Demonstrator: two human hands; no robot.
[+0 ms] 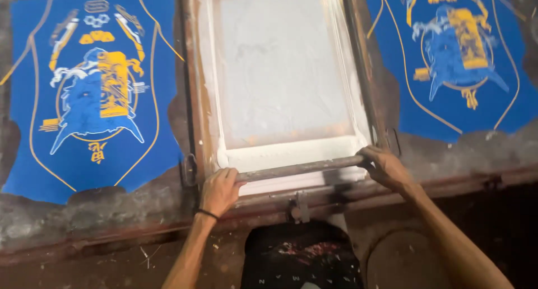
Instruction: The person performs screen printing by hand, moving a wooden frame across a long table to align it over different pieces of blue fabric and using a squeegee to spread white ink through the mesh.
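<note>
I see the squeegee (pixel 300 168) lying across the near edge of the white-coated printing screen (pixel 283 70), at the middle of the desk (pixel 84 222). My left hand (pixel 219 191) wraps its left end, my right hand (pixel 385 167) its right. Blue printed fabric pieces (pixel 92 93) flank the screen.

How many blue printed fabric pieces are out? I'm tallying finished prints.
2. One blue printed piece lies left of the screen frame; the other lies right of it, cut off by the picture's edge. Another may be hidden under the frame.
</note>
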